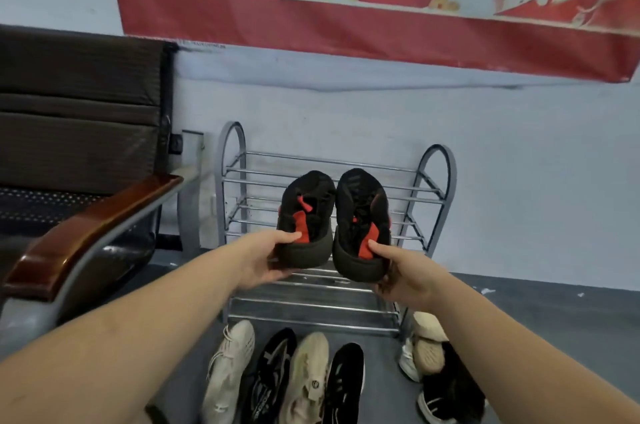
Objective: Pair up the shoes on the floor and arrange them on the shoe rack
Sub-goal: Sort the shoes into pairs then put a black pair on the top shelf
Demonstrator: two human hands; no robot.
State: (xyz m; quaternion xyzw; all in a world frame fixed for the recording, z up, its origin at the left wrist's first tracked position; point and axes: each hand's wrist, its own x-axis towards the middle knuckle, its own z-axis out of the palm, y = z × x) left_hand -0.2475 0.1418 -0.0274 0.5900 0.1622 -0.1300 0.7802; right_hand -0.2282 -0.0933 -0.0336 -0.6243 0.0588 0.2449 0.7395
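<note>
Stage: early; the first pair is matched and on its way to the shoe rack (431, 193), none shelved yet as far as can be seen.
Left hand (263, 259): grasping the heel of the left black-and-red shoe (306, 216), thumb on top.
Right hand (403, 273): grasping the heel of the right black-and-red shoe (362, 219); the two shoes are side by side, toes pointing away, in front of the rack's upper bars.
Rack: the rungs that show around and below the hands look bare.
Left to do: below the hands on the floor, a white shoe (230, 371), a black shoe (268, 375), a beige shoe (306, 378) and another black shoe (344, 385) lie in a mixed row.
Also waiting: under the right forearm, a loose heap of shoes (429, 351), count unclear.
</note>
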